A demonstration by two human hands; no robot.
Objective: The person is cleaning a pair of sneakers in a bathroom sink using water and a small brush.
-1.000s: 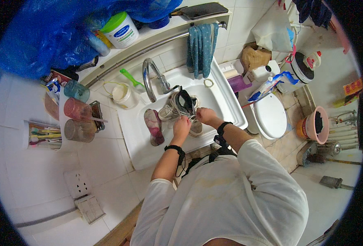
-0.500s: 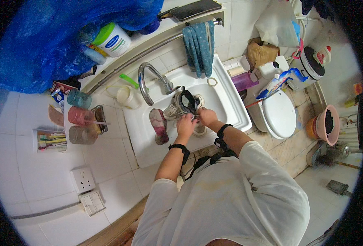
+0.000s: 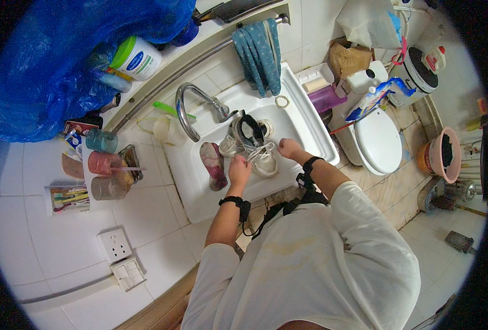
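In the white sink (image 3: 186,206) sits a white sneaker (image 3: 265,163) with a dark inner lining, toe toward me. A second white shoe (image 3: 228,145) lies partly behind it. White shoelaces (image 3: 262,152) stretch out to both sides over the sneaker's tongue. My left hand (image 3: 239,169) is closed in a pinch at the lace's left end. My right hand (image 3: 290,149), also closed, grips the lace on the right side. Left of the shoes lies an insole (image 3: 213,168), pale with dark red patches.
A curved chrome faucet (image 3: 184,104) arches over the basin's back. A blue-green towel (image 3: 257,58) hangs from the rail behind. To the right stands a toilet (image 3: 379,143). On the left wall are several cups (image 3: 105,164) and a toothbrush holder (image 3: 70,199).
My hands have moved apart from close together over the sneaker, drawing the lace out to either side. The sneaker's toe and laces now show more. The view has shifted slightly.
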